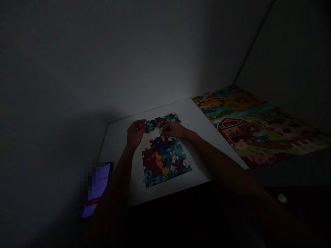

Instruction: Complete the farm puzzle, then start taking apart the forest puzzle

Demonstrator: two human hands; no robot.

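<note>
A partly assembled jigsaw puzzle (165, 162) lies on the white tabletop, showing a rabbit and other animals on dark red and teal. Beyond it, loose puzzle pieces (158, 121) are heaped in a row. My left hand (134, 133) is at the left end of this heap, fingers pinched around a small red puzzle piece (140, 126). Between the heap and the puzzle's upper edge is my right hand (173, 131), its thumb and fingertips closed together. Whatever those right fingertips grip is too dark and small to make out.
A lit phone (99, 189) stands left of the table, beside my left forearm. To the right lie colourful picture sheets, one with a red barn (232, 129). A wall (144, 62) rises behind the table. The room is very dim.
</note>
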